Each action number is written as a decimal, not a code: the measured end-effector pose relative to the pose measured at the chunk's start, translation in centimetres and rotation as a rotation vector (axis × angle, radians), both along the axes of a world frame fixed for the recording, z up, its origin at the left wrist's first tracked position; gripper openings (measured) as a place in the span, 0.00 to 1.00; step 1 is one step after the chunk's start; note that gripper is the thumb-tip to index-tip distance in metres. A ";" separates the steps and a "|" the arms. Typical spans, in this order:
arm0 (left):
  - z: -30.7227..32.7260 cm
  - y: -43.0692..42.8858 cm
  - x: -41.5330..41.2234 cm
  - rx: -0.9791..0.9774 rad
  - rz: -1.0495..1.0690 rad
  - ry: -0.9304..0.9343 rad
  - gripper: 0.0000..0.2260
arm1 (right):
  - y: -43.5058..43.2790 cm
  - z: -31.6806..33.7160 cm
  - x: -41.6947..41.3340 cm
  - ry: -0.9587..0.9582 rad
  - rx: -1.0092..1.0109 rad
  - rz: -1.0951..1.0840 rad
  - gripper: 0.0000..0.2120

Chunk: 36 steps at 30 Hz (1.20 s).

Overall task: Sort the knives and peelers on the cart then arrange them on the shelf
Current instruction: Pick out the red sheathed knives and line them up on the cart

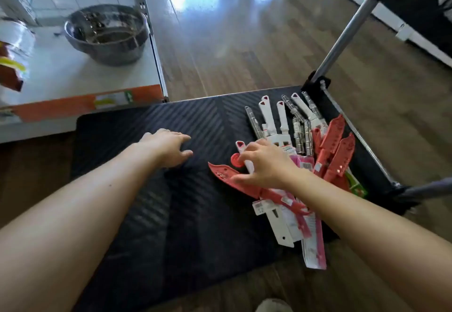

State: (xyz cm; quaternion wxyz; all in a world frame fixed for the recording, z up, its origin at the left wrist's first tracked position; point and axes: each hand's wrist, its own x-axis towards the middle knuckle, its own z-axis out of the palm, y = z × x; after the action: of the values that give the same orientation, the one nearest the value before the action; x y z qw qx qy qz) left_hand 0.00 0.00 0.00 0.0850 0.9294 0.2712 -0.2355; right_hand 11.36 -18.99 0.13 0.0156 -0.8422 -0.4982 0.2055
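1. The white-handled utensil (242,151) sits at the left edge of the pile (305,138). The right hand (267,165) grips it, likely to pull it out for sorting.
2. Left of the pile, the left hand (168,149) is relaxed and empty over the bare cart (146,214), probably ready to receive it.

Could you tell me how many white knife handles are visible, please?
5: four white handles fanned at the cart's far side, one gripped by the right hand; others may be hidden.

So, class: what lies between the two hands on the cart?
In the head view, bare cart deck separates left hand from right hand, which grips a white handle; a red knife pokes in.
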 end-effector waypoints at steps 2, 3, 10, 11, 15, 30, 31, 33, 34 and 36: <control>0.4 0.3 -0.6 0.000 -0.027 0.013 0.25 | -0.2 -0.1 -0.9 -0.132 -0.114 0.094 0.32; 0.5 0.6 -0.9 0.006 -0.030 0.008 0.25 | -0.4 -0.4 -1.4 -0.170 -0.138 0.113 0.32; 1.7 3.1 -3.6 -0.061 0.175 -0.006 0.26 | 0.2 -1.6 -2.5 -0.035 -0.171 -0.075 0.18; 1.8 2.9 -3.8 -0.108 0.189 -0.020 0.25 | 0.3 -1.7 -2.5 0.032 -0.154 -0.120 0.14; 2.0 1.2 -4.1 -0.299 0.219 -0.119 0.23 | 0.8 -2.3 -2.1 0.151 -0.040 -0.195 0.07; 2.6 -1.5 -1.9 -0.933 0.754 -0.699 0.15 | 7.1 1.2 -3.3 1.002 0.533 -0.584 0.04; 2.5 -1.5 -1.9 -0.941 0.778 -0.715 0.14 | 7.3 1.1 -3.5 0.993 0.522 -0.572 0.04; 2.4 -1.4 -2.1 -0.925 0.803 -0.723 0.14 | 7.6 0.9 -3.6 0.989 0.492 -0.558 0.04; 2.4 -1.4 -2.2 -0.919 0.809 -0.723 0.14 | 7.6 0.8 -3.6 1.008 0.472 -0.552 0.04; 2.4 -1.0 -2.4 -0.913 0.839 -0.741 0.14 | 7.6 0.7 -3.4 1.024 0.423 -0.531 0.04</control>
State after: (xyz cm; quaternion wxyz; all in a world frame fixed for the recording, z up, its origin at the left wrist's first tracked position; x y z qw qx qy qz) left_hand -2.37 -1.00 2.38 0.6346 0.6376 0.4330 0.0576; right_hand 7.93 -11.39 0.85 0.4705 -0.7104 -0.2306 0.4699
